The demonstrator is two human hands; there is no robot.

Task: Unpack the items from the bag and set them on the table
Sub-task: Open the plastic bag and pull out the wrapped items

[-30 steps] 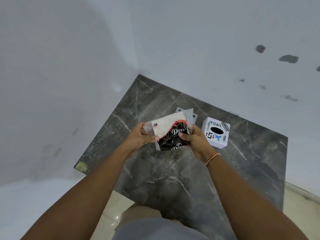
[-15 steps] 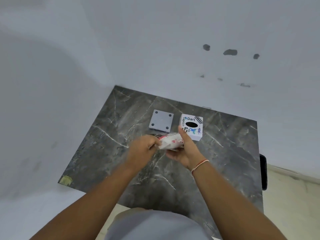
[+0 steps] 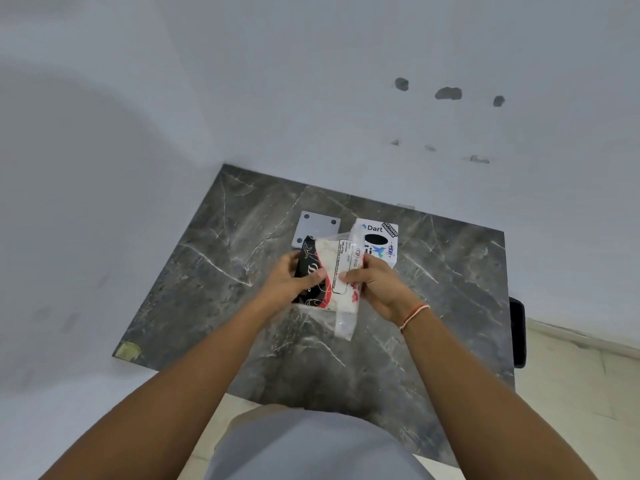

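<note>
A clear plastic bag with a white printed label is held over the dark marble table. Inside it sits a black, red and white printed packet. My left hand grips the black packet at the bag's left side. My right hand pinches the clear bag's right side, thumb on the label. The bag's loose lower end hangs below my hands. Whether the packet is partly out of the bag I cannot tell.
A white cube with stickers, one reading "Dart", stands just behind my right hand. A flat grey square plate with corner holes lies to its left. White walls close the table's far and left sides. A dark object sits at the right edge.
The bag has been turned upright from a flat, bunched hold, so its label side and hanging end show. Both hands shifted their grip; the cube and plate have not moved.
</note>
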